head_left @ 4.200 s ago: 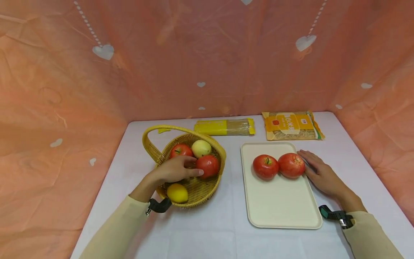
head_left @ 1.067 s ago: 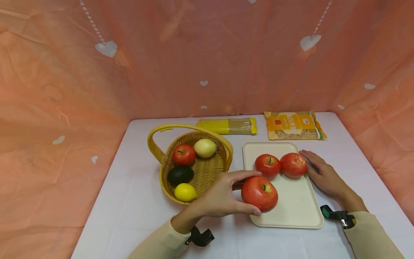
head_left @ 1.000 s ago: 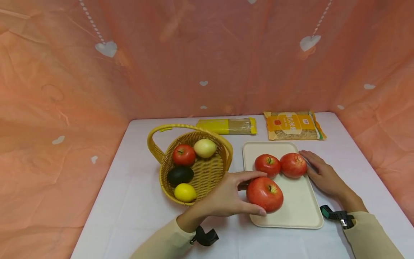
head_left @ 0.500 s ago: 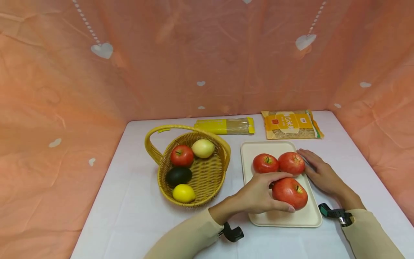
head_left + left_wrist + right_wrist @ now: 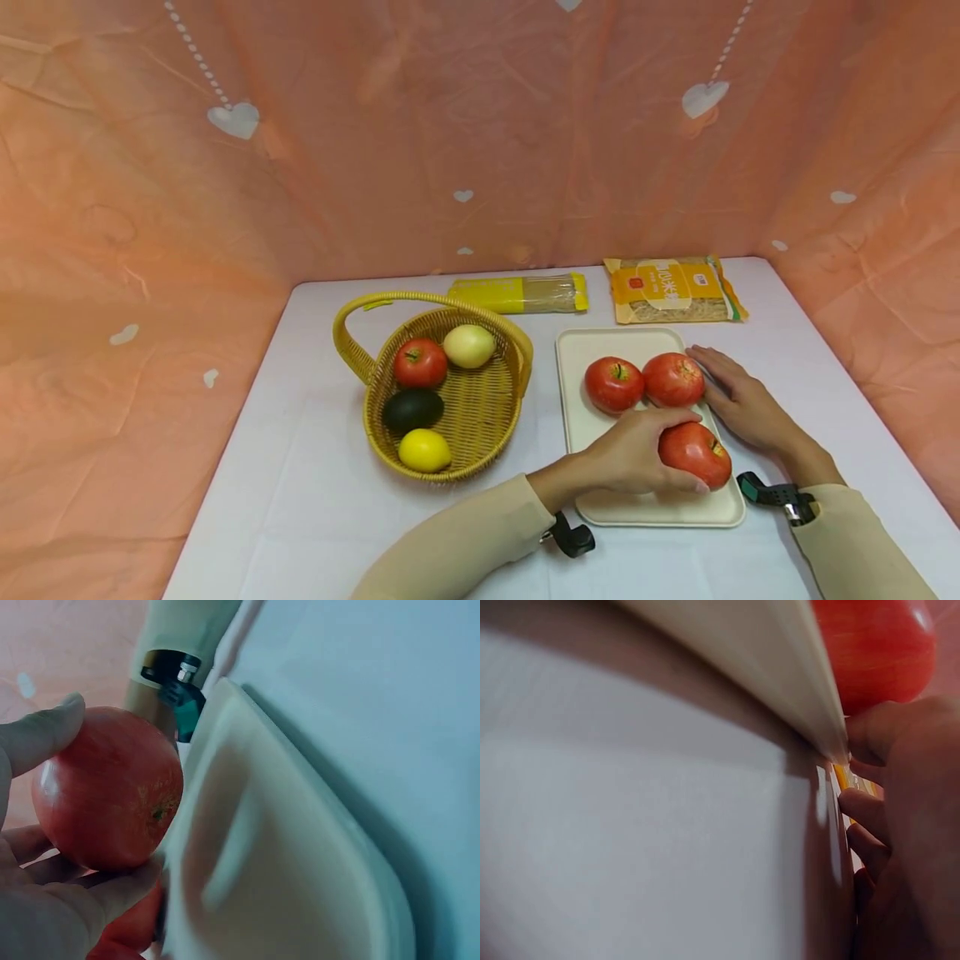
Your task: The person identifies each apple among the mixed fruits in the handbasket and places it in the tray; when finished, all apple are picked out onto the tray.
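My left hand [image 5: 633, 454] grips a red apple [image 5: 696, 456] between thumb and fingers, over the right front part of the cream tray [image 5: 630, 510]. In the left wrist view, that apple [image 5: 109, 791] appears above the tray surface, apart from it. Two more red apples, a left one [image 5: 614, 386] and a right one [image 5: 673, 380], sit side by side at the tray's back. My right hand [image 5: 750, 408] rests at the tray's right edge with fingers extended. In the right wrist view, its thumb side lies against the tray rim [image 5: 821, 690], close to an apple [image 5: 881, 649].
Left of the tray stands a wicker basket [image 5: 480, 417] with a tall handle. Inside are a red round fruit [image 5: 420, 364], a pale yellow fruit [image 5: 469, 346], a dark avocado [image 5: 413, 410] and a lemon [image 5: 425, 450]. Noodle packets, one yellow [image 5: 517, 294] and one orange [image 5: 671, 290], lie behind.
My left hand has taken the apple out of the basket and carried it right over the tray, most recently a little further right. My right hand has stayed at the tray's edge.
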`<move>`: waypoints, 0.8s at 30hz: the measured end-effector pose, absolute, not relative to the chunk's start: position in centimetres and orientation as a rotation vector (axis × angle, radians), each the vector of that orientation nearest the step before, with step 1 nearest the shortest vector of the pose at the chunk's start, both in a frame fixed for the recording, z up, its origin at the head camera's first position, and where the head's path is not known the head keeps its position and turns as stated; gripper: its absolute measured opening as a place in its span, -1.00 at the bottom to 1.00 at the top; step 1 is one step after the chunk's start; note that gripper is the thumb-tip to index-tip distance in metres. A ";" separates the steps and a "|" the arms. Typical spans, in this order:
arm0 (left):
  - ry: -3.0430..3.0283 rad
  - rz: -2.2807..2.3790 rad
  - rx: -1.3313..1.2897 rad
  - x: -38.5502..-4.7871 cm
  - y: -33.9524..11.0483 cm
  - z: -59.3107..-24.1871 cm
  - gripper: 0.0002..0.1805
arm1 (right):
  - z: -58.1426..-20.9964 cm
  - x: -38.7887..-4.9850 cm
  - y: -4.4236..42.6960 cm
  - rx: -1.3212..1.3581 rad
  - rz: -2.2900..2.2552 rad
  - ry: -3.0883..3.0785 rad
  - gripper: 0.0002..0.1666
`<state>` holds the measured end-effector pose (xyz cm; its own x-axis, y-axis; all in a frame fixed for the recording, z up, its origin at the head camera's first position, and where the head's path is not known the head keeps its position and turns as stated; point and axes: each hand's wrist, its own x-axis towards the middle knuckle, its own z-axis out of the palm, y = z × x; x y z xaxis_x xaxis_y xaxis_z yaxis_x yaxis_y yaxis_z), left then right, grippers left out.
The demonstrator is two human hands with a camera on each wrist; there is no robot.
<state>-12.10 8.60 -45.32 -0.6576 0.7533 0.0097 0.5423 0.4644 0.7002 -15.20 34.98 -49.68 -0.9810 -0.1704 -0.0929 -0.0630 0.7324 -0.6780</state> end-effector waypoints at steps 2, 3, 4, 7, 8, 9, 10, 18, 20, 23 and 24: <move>2.421 0.955 1.121 -12.2 8.7 -45.7 -0.11 | -49.7 -15.2 35.0 -0.203 -1.082 2.799 -0.22; 2.420 0.944 1.125 -12.2 8.7 -45.8 -0.11 | -49.7 -15.2 35.1 -0.211 -1.082 2.804 -0.23; 2.419 0.933 1.130 -12.2 8.7 -45.9 -0.10 | -49.7 -15.2 35.2 -0.220 -1.078 2.816 -0.23; 2.400 0.954 1.107 -12.4 8.5 -46.3 -0.09 | -49.8 -15.2 35.1 -0.229 -1.067 2.827 -0.23; 2.398 0.966 1.098 -12.4 8.5 -46.4 -0.09 | -49.8 -15.2 35.1 -0.226 -1.067 2.824 -0.23; 2.401 0.975 1.088 -12.5 8.5 -46.4 -0.09 | -49.8 -15.2 35.1 -0.223 -1.068 2.819 -0.23; 2.404 0.981 1.083 -12.6 8.6 -46.5 -0.09 | -49.8 -15.2 35.2 -0.223 -1.068 2.822 -0.23; 2.401 0.980 1.094 -12.8 9.0 -46.7 -0.09 | -49.9 -15.2 35.3 -0.253 -1.073 2.832 -0.24; 2.392 0.977 1.082 -12.9 8.7 -46.7 -0.08 | -49.9 -15.2 35.3 -0.249 -1.067 2.835 -0.23; 2.390 0.962 1.064 -13.1 8.2 -46.7 -0.05 | -49.9 -15.2 35.3 -0.233 -1.064 2.823 -0.22; 2.394 0.953 1.064 -13.1 8.1 -46.6 -0.05 | -49.9 -15.3 35.3 -0.229 -1.061 2.824 -0.22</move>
<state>-13.10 8.08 -46.65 -0.6560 0.7535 -0.0441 0.5169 0.4911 0.7012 -15.25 35.34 -49.87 -0.9818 -0.1817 -0.0552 -0.1004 0.7434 -0.6613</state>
